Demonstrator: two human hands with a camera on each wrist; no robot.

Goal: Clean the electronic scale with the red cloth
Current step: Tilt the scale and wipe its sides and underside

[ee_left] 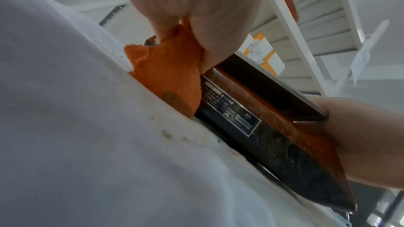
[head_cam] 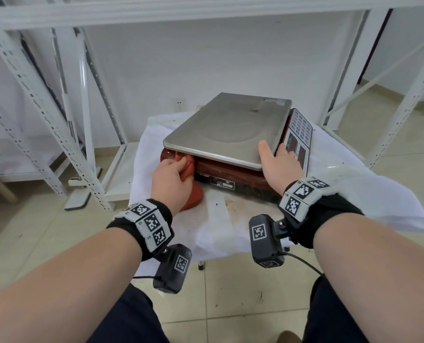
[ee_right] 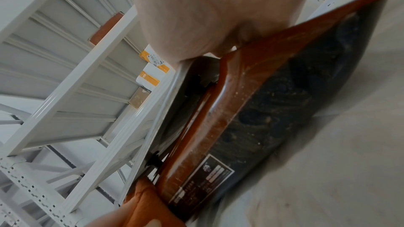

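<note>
The electronic scale (head_cam: 230,127) has a steel platter on a dark red body and stands on a small cloth-covered table. My left hand (head_cam: 171,179) grips the bunched red cloth (head_cam: 193,196) and presses it against the near left side of the body, just under the platter's edge. The left wrist view shows the cloth (ee_left: 168,75) wedged between my palm and the scale's label side (ee_left: 273,127). My right hand (head_cam: 275,164) holds the platter's near right corner, thumb on top and fingers round the edge beside the keypad (head_cam: 302,129).
A white cover (head_cam: 354,194) with a brown stain (head_cam: 233,204) drapes over the table. White metal shelving uprights (head_cam: 45,115) stand to the left, with more racking (head_cam: 399,115) to the right and a beam overhead. A wall socket (head_cam: 179,104) sits behind the scale.
</note>
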